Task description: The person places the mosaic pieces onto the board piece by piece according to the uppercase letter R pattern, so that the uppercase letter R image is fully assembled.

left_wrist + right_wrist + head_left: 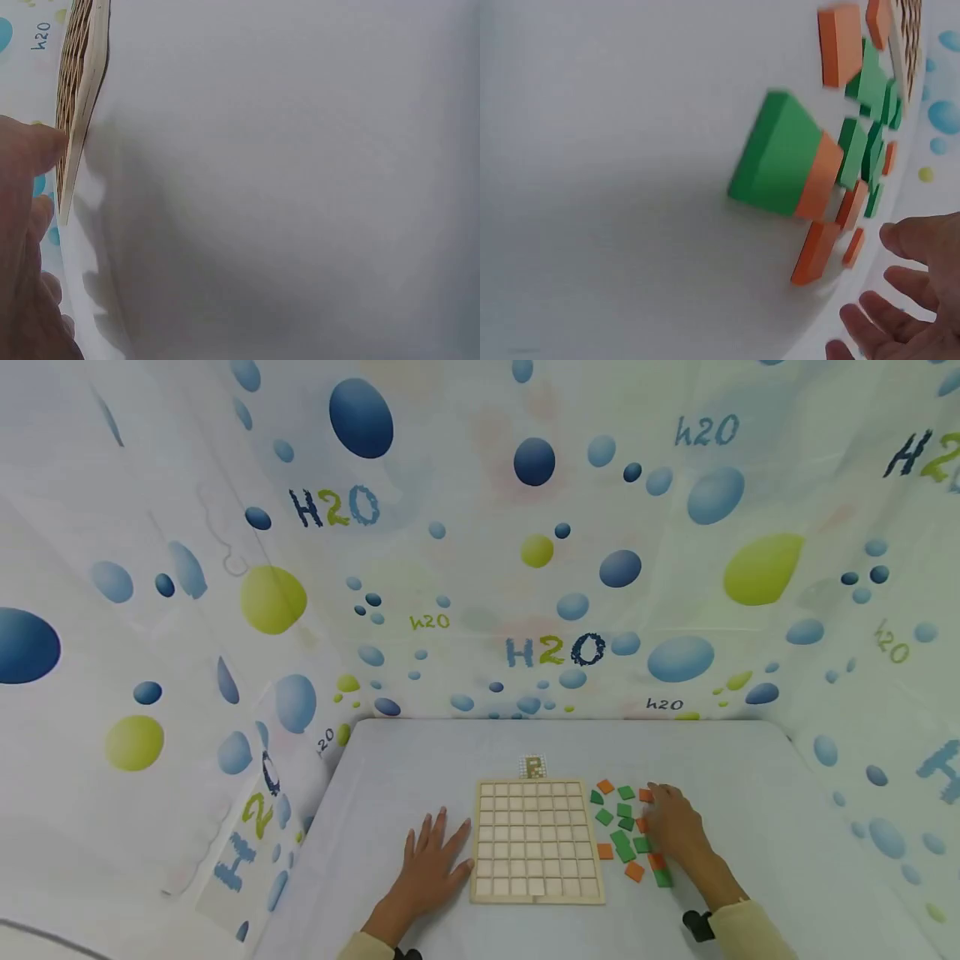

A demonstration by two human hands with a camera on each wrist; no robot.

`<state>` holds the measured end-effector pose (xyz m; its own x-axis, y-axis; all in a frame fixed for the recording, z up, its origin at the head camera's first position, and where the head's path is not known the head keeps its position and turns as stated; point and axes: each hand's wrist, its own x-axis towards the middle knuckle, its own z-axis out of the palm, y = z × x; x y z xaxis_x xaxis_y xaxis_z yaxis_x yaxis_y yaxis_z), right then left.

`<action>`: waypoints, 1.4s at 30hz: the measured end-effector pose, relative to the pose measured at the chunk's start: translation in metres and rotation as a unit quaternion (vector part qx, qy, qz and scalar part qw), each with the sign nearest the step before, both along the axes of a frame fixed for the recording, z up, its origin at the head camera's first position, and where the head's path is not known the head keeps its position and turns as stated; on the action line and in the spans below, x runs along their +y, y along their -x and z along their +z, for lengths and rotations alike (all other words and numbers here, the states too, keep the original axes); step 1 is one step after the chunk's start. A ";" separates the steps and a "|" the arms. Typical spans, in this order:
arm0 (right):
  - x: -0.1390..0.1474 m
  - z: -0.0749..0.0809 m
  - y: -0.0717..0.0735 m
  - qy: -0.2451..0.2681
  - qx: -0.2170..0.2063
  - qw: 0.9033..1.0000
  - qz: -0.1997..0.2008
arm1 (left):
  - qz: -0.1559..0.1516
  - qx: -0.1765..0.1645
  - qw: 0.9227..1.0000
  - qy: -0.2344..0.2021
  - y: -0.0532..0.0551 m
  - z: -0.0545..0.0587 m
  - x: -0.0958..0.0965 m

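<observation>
A square wooden grid board (537, 899) with bare compartments lies on the white table. My left hand (431, 870) rests spread at its left side, thumb at the frame; in the left wrist view the thumb overlaps the board's edge (94, 67). Right of the board lie loose flat orange and green tiles, among them a green tile (625, 811) and an orange tile (634, 872). Over their right edge is my right hand (677, 823), fingertips close to an orange tile (646, 795). The right wrist view shows its fingers relaxed and apart, holding nothing, beyond a large-looking green tile (776, 154).
A small patterned card (533, 767) in white and brown lies just behind the board. Curtains (465, 527) printed with blue and green drops and "H2O" hang behind the table and at both sides. A dark strap (698, 926) sits at the right wrist.
</observation>
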<state>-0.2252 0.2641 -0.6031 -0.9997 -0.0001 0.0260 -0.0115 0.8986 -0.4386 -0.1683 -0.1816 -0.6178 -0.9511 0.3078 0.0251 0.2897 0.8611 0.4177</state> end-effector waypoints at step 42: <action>-0.003 -0.027 0.070 0.108 0.014 0.994 0.008 | -0.007 -0.061 0.998 -0.007 0.011 -0.003 0.009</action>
